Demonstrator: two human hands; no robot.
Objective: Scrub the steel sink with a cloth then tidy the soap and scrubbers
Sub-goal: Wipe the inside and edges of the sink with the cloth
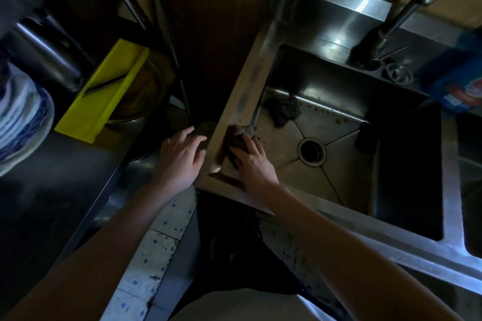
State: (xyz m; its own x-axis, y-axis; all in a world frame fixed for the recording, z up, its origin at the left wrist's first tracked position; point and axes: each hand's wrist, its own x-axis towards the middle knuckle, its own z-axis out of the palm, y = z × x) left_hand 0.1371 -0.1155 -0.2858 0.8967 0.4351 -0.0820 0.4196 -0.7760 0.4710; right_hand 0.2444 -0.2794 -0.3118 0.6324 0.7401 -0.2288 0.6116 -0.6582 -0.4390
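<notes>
While the right hand (pixel 251 161) presses a dark cloth (pixel 236 138) with flat fingers on the sink's (pixel 391 253) near-left rim corner, the left hand (pixel 182 156) hangs spread beside it, holding nothing; a scrubber (pixel 283 109) lies inside.

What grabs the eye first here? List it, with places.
The right hand presses a dark cloth on the steel sink at its near-left corner, with the left hand spread just outside the rim. A bright yellow item stands out in the dark at the left of the view, and a dark scrubber lies in the basin's far-left corner.
</notes>
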